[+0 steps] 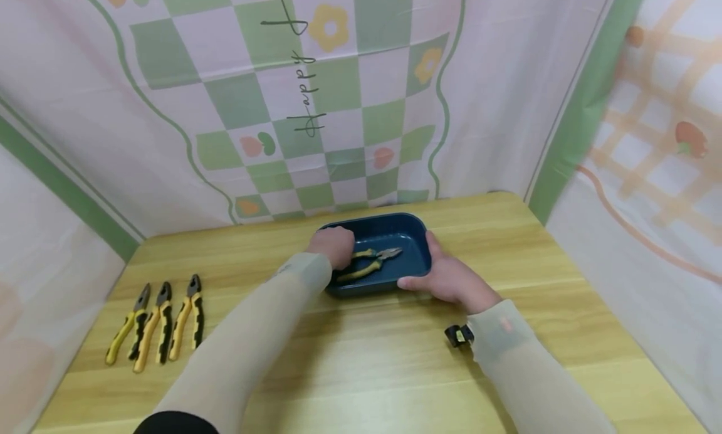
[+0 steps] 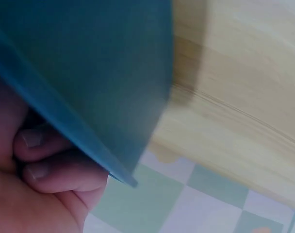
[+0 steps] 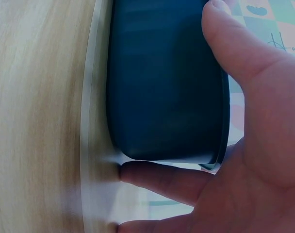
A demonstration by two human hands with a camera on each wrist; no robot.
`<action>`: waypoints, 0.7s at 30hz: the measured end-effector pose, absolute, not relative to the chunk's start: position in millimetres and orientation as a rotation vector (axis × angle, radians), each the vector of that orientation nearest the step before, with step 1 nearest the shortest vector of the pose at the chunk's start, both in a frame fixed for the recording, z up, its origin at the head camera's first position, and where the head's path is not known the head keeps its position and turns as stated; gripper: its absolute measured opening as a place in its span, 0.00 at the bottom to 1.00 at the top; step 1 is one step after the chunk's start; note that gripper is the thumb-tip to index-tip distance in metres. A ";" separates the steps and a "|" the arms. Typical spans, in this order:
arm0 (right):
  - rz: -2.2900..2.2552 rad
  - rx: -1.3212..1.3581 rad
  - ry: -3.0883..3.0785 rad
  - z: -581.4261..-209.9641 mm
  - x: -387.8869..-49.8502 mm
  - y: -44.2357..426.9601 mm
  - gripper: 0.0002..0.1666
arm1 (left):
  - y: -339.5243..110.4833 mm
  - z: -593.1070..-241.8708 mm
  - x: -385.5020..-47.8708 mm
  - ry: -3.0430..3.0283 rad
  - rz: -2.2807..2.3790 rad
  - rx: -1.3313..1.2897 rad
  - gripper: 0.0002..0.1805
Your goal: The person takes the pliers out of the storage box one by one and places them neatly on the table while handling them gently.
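A dark blue tray (image 1: 369, 288) stands near the table's back edge. Inside it lie pliers (image 1: 366, 271) with yellow-green handles, metal jaws pointing right. My left hand (image 1: 336, 246) reaches over the tray's left end and grips the pliers by the handle side; the exact hold is hidden. In the left wrist view, curled fingers (image 2: 65, 170) show behind the tray rim. My right hand (image 1: 451, 278) holds the tray's near right corner, thumb on the near side. The right wrist view shows two fairly straight fingers (image 3: 167, 182) beside the tray's end wall.
Three pliers with yellow and black handles (image 1: 155, 324) lie in a row on the left of the wooden table (image 1: 361, 371). A patterned cloth (image 1: 338, 108) hangs behind the table. A small black piece (image 1: 459, 335) sits at the right wrist.
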State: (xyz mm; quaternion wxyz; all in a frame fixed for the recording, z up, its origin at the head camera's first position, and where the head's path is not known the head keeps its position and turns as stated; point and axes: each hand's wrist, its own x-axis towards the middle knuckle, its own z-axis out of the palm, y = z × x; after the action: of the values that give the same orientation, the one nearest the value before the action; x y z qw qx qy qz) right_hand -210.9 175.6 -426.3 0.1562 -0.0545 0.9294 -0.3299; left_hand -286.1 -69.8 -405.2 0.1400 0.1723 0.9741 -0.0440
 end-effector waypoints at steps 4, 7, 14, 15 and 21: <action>-0.936 -0.151 2.659 -426.6 -211.5 174.8 0.81 | -74.5 -406.6 -291.9 2.841 -0.098 0.455 0.11; -0.926 -0.150 2.661 -426.3 -211.8 175.5 0.80 | -72.6 -402.6 -292.6 2.833 -0.011 0.423 0.08; -0.915 -0.158 2.668 -426.3 -212.5 177.0 0.80 | -54.3 -385.6 -287.8 2.735 0.359 0.315 0.27; -0.916 -0.165 2.669 -426.8 -212.6 176.9 0.79 | -51.5 -384.1 -287.3 2.725 0.381 0.307 0.25; -0.925 -0.182 2.673 -429.1 -212.8 176.8 0.80 | -41.5 -381.5 -288.9 2.714 0.345 0.236 0.19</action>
State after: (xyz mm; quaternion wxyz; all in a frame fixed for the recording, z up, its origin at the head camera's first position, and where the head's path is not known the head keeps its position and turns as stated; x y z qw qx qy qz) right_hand -212.8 176.8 -429.1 0.1531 -0.0633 0.9319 -0.3226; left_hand -288.9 -41.5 -381.5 0.1966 0.0844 0.9690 0.1233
